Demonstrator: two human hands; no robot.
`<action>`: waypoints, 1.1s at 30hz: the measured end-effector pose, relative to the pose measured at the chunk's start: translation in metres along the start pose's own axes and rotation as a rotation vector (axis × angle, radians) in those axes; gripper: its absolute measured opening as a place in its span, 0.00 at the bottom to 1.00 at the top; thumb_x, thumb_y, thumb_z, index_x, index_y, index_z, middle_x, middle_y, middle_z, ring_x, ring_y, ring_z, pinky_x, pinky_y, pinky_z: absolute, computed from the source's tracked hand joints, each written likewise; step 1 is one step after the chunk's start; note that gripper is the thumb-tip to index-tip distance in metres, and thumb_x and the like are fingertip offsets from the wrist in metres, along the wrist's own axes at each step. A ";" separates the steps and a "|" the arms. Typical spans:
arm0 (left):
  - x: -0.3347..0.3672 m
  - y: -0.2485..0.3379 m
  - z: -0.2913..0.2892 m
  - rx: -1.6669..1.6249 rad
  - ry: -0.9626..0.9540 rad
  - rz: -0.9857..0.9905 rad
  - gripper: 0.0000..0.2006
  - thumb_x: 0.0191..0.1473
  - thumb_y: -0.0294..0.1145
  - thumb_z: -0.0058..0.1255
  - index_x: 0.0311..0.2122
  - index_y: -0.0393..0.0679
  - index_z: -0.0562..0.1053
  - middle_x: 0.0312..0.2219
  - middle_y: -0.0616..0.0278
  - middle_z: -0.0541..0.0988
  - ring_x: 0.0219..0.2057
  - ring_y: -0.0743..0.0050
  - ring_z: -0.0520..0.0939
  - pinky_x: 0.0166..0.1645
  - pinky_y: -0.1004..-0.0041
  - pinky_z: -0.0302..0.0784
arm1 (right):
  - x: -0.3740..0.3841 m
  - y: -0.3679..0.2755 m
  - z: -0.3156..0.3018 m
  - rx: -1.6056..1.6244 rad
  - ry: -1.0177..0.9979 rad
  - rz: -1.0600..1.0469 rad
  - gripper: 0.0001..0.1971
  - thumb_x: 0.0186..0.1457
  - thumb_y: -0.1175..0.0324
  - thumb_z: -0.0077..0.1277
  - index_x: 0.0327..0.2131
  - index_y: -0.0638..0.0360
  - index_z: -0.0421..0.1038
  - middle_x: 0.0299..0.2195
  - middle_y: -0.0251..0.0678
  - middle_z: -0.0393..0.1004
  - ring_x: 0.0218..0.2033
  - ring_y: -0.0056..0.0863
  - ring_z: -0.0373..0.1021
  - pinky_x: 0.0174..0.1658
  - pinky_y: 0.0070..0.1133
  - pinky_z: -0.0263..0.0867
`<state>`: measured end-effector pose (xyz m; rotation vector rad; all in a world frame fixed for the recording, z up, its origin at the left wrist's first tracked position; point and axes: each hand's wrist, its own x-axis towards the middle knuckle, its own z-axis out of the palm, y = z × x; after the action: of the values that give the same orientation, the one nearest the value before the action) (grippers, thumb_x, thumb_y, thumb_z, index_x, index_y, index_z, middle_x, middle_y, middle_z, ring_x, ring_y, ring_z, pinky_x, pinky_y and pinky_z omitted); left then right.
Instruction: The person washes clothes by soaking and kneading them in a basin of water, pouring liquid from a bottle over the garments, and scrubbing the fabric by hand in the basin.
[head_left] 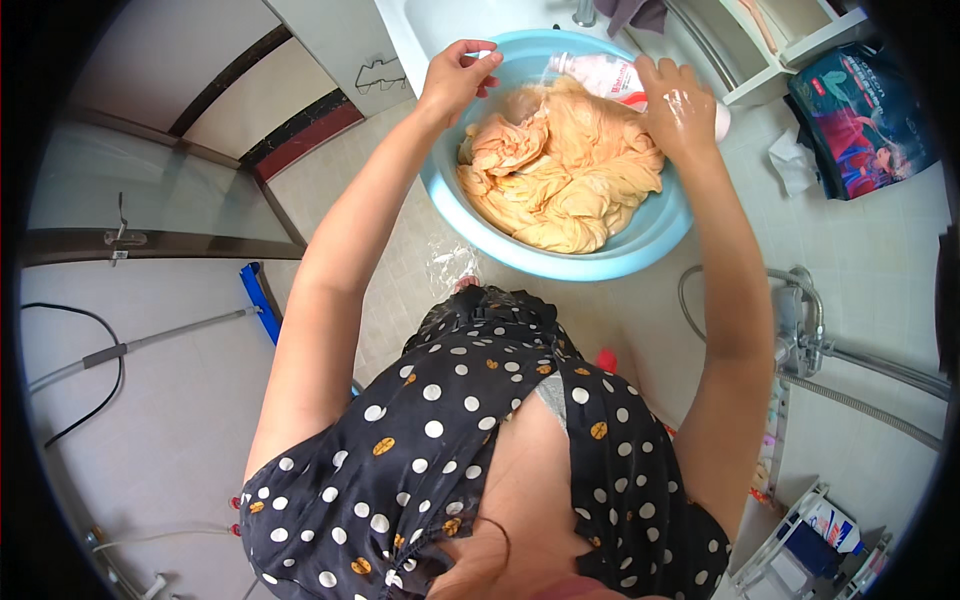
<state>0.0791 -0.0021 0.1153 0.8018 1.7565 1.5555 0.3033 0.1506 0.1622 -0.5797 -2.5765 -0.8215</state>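
Note:
A light blue basin (645, 262) holds a heap of wet, yellow-orange cloth (575, 175). My right hand (682, 108) is closed around a white plastic bottle (605, 78) with a pink-and-red label. The bottle lies almost level over the basin's far right side, its neck toward the left and its base sticking out past my hand. White suds sit on the back of that hand. At the basin's far left rim, my left hand (462, 80) pinches a small white piece (487, 54) that looks like a cap.
Behind the basin is a white sink (425, 25) with a metal tap (584, 14). A dark printed package (865, 120) stands at the far right, beside a white tissue (793, 165). Shower fittings (800, 325) line the right wall. A blue-headed mop (262, 303) leans at the left.

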 end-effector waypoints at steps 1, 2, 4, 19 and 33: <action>0.002 0.001 -0.002 -0.009 0.041 0.029 0.17 0.52 0.35 0.50 0.45 0.38 0.67 0.33 0.59 0.73 0.29 0.74 0.76 0.31 0.77 0.73 | -0.001 0.000 -0.002 0.065 -0.007 0.054 0.15 0.39 0.71 0.52 0.34 0.50 0.62 0.27 0.30 0.67 0.32 0.29 0.67 0.29 0.31 0.64; 0.003 0.002 -0.004 -0.008 0.043 0.034 0.17 0.52 0.35 0.50 0.45 0.38 0.67 0.33 0.59 0.73 0.29 0.74 0.76 0.31 0.77 0.73 | -0.002 -0.001 -0.004 0.129 -0.014 0.108 0.16 0.38 0.69 0.54 0.33 0.50 0.62 0.27 0.30 0.67 0.32 0.30 0.67 0.28 0.31 0.65; 0.004 0.004 -0.009 -0.165 0.051 0.062 0.17 0.53 0.35 0.48 0.46 0.38 0.67 0.33 0.60 0.72 0.30 0.74 0.76 0.32 0.78 0.73 | -0.003 0.000 -0.005 0.137 0.015 0.113 0.19 0.34 0.68 0.58 0.33 0.50 0.63 0.27 0.31 0.68 0.31 0.31 0.67 0.27 0.30 0.65; -0.003 0.018 -0.007 -0.164 0.185 0.155 0.18 0.50 0.38 0.52 0.44 0.38 0.69 0.32 0.62 0.75 0.31 0.75 0.75 0.34 0.77 0.69 | -0.014 -0.008 -0.022 0.083 0.005 0.087 0.19 0.35 0.67 0.56 0.36 0.50 0.64 0.26 0.30 0.67 0.31 0.30 0.66 0.28 0.30 0.62; -0.029 0.065 0.055 -0.325 -0.295 0.232 0.16 0.51 0.36 0.51 0.42 0.37 0.70 0.31 0.64 0.74 0.30 0.79 0.74 0.36 0.79 0.72 | -0.049 -0.013 -0.052 0.784 -0.136 0.424 0.26 0.33 0.61 0.60 0.39 0.54 0.60 0.31 0.40 0.71 0.33 0.39 0.69 0.34 0.33 0.65</action>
<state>0.1417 0.0147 0.1772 1.0344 1.1953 1.7136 0.3498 0.0956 0.1735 -0.8763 -2.4680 0.3711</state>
